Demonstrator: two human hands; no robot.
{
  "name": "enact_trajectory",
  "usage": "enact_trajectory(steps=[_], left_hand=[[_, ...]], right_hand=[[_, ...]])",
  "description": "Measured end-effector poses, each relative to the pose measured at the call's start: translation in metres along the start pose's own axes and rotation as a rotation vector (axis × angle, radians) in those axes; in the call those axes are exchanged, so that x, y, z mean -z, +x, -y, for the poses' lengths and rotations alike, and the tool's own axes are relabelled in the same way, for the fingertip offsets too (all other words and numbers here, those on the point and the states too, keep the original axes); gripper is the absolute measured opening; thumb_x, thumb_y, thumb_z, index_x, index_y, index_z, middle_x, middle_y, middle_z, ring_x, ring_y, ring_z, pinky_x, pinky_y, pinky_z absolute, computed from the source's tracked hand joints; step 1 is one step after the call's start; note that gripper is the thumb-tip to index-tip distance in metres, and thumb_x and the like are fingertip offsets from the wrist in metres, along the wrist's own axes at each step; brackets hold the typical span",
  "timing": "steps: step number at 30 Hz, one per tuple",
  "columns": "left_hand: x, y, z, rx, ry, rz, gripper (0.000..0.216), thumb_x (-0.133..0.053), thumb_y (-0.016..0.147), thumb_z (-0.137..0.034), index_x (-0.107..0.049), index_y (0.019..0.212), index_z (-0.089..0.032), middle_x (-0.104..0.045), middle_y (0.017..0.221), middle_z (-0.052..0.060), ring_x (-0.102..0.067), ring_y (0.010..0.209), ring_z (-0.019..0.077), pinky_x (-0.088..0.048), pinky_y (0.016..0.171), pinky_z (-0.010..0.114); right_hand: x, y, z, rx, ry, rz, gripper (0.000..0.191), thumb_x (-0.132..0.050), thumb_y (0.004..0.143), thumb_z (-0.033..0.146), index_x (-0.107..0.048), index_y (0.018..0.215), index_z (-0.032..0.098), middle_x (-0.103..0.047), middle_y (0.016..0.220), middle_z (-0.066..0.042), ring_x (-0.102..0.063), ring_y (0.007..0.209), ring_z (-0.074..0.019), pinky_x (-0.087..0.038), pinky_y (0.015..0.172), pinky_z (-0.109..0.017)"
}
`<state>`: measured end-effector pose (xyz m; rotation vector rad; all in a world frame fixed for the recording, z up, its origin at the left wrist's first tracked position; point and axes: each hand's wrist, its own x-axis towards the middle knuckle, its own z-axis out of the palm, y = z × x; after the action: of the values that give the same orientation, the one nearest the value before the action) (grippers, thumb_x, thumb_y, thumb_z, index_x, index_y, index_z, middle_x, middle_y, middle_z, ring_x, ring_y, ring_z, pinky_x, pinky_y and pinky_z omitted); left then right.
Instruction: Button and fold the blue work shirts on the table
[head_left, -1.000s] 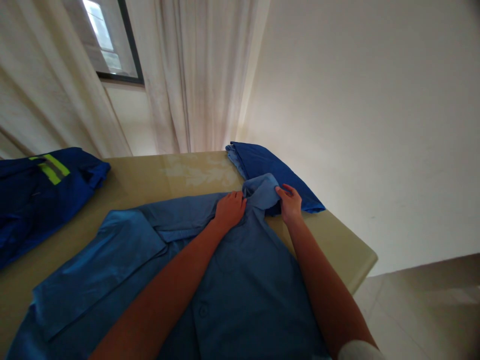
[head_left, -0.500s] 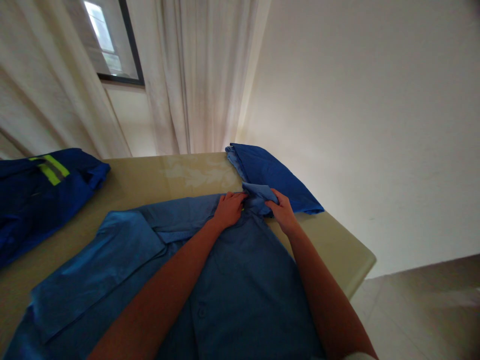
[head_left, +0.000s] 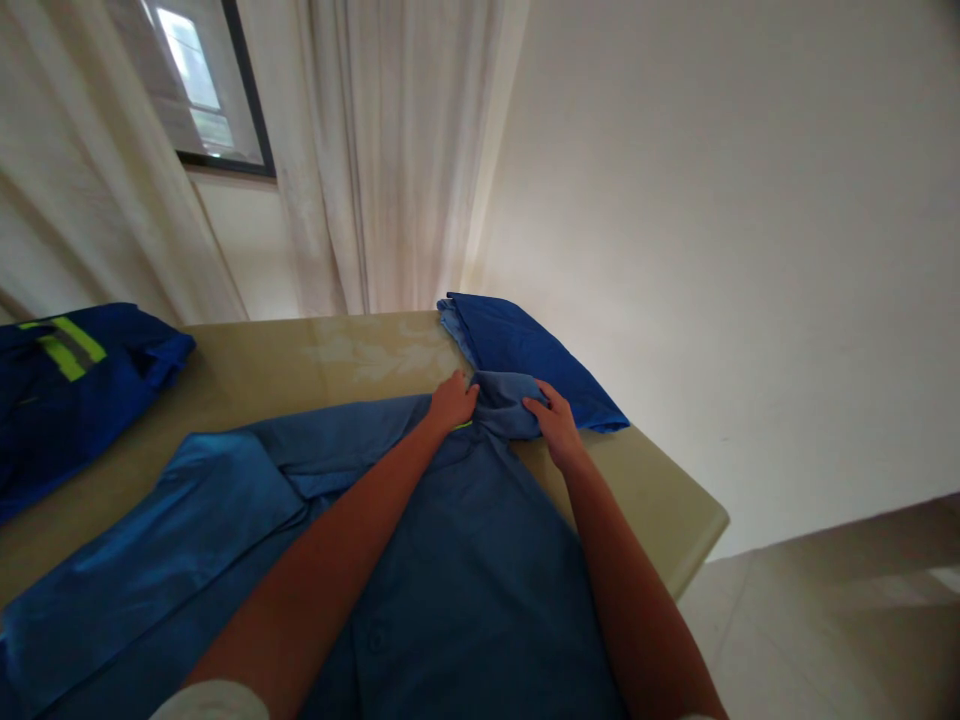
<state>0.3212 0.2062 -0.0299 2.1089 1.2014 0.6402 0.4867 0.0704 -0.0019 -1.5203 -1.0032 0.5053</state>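
A blue jacket (head_left: 480,570) with a collar lies spread over the near part of the table, its paler cloth facing up. At its far right shoulder, my left hand (head_left: 453,400) is closed on the fabric, beside a thin strip of yellow-green. My right hand (head_left: 556,422) pinches the outer end of the jacket's bunched sleeve (head_left: 508,400), thumb on the near side. Between the hands the sleeve cloth is creased and slightly raised. The left fingertips are partly hidden in the folds.
A darker blue piece of cloth (head_left: 517,345) lies folded at the table's far right corner, by the wall (head_left: 712,250). Another blue garment with a yellow-green and grey stripe (head_left: 71,350) is on the left. Curtains (head_left: 405,150) hang behind the tan table (head_left: 300,350).
The sleeve cloth between my hands is now smoother and drawn out more, with less of a peak. The whole scene has shifted slightly left in view.
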Motion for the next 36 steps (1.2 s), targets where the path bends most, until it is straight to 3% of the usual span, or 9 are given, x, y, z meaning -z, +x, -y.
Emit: enact_trajectory(steps=[2, 5, 13, 19, 23, 25, 29, 31, 36], left_hand=[[-0.005, 0.012, -0.003, 0.025, -0.019, -0.025, 0.042, -0.062, 0.098, -0.031, -0.06, 0.135, -0.012, -0.077, 0.122, 0.02, -0.072, 0.115, 0.0306, -0.054, 0.099, 0.042], [-0.013, 0.018, -0.002, -0.001, -0.068, -0.045, 0.036, -0.065, 0.094, -0.022, -0.065, 0.13, -0.017, -0.078, 0.119, 0.014, -0.074, 0.107, 0.0259, -0.056, 0.095, 0.039], [-0.023, 0.008, 0.002, -0.261, -0.154, -0.239, 0.025, -0.053, 0.098, -0.016, -0.073, 0.113, -0.018, -0.069, 0.116, 0.011, -0.068, 0.105, 0.0207, -0.055, 0.098, 0.035], [-0.023, 0.002, -0.003, -0.44, -0.145, -0.089, 0.029, -0.056, 0.094, -0.012, -0.072, 0.117, -0.018, -0.066, 0.11, 0.008, -0.065, 0.102, 0.0202, -0.054, 0.099, 0.035], [-0.021, -0.006, -0.006, -0.489, -0.052, -0.099, 0.046, -0.05, 0.087, -0.004, -0.067, 0.127, -0.019, -0.062, 0.111, 0.008, -0.062, 0.107, 0.0215, -0.052, 0.103, 0.036], [-0.019, -0.01, -0.008, -0.494, -0.028, -0.101, 0.044, -0.05, 0.086, -0.007, -0.066, 0.126, -0.019, -0.061, 0.111, 0.008, -0.062, 0.103, 0.0214, -0.053, 0.1, 0.035], [-0.015, -0.014, -0.013, -0.554, -0.018, -0.154, 0.022, -0.054, 0.094, -0.02, -0.071, 0.108, -0.018, -0.062, 0.11, 0.01, -0.061, 0.106, 0.0235, -0.051, 0.102, 0.039], [-0.014, -0.014, -0.014, -0.577, -0.026, -0.163, 0.022, -0.054, 0.098, -0.025, -0.071, 0.109, -0.019, -0.065, 0.114, 0.01, -0.06, 0.11, 0.0243, -0.049, 0.105, 0.041], [-0.013, -0.014, -0.012, -0.661, -0.056, -0.079, 0.031, -0.046, 0.103, -0.019, -0.073, 0.115, -0.023, -0.068, 0.114, 0.008, -0.062, 0.108, 0.0212, -0.05, 0.102, 0.038]], right_hand=[[0.002, 0.0, -0.001, 0.045, 0.029, 0.05, 0.055, -0.068, 0.077, 0.037, -0.072, 0.131, 0.025, -0.072, 0.13, -0.005, -0.066, 0.111, -0.0253, -0.054, 0.096, -0.037], [0.006, 0.001, -0.002, 0.106, 0.025, 0.107, 0.057, -0.064, 0.079, 0.032, -0.07, 0.136, 0.03, -0.066, 0.144, -0.001, -0.061, 0.126, -0.0245, -0.05, 0.106, -0.038], [0.009, 0.005, -0.012, 0.084, -0.097, 0.016, 0.04, -0.068, 0.083, 0.039, -0.075, 0.12, 0.025, -0.076, 0.114, -0.005, -0.068, 0.106, -0.0258, -0.054, 0.094, -0.037], [0.006, 0.002, -0.013, 0.068, -0.062, 0.004, 0.045, -0.071, 0.081, 0.039, -0.074, 0.124, 0.025, -0.076, 0.107, -0.005, -0.069, 0.095, -0.0238, -0.055, 0.082, -0.035], [0.005, 0.001, -0.009, 0.021, -0.019, -0.006, 0.043, -0.073, 0.079, 0.043, -0.076, 0.118, 0.024, -0.077, 0.105, -0.005, -0.069, 0.094, -0.0243, -0.055, 0.081, -0.034], [0.005, 0.0, -0.005, -0.023, 0.036, 0.032, 0.04, -0.075, 0.081, 0.05, -0.077, 0.111, 0.024, -0.078, 0.103, -0.005, -0.07, 0.094, -0.0249, -0.056, 0.082, -0.035], [0.005, -0.001, 0.0, -0.071, 0.154, 0.097, 0.044, -0.079, 0.08, 0.061, -0.077, 0.104, 0.024, -0.078, 0.1, -0.004, -0.07, 0.091, -0.0228, -0.056, 0.082, -0.033], [0.004, 0.0, -0.001, -0.067, 0.171, 0.076, 0.045, -0.081, 0.078, 0.062, -0.076, 0.102, 0.024, -0.078, 0.098, -0.004, -0.07, 0.088, -0.0217, -0.056, 0.08, -0.032], [-0.005, 0.006, -0.005, -0.104, 0.142, 0.005, 0.058, -0.085, 0.07, 0.066, -0.076, 0.106, 0.021, -0.078, 0.094, -0.006, -0.071, 0.084, -0.0228, -0.057, 0.076, -0.033]])
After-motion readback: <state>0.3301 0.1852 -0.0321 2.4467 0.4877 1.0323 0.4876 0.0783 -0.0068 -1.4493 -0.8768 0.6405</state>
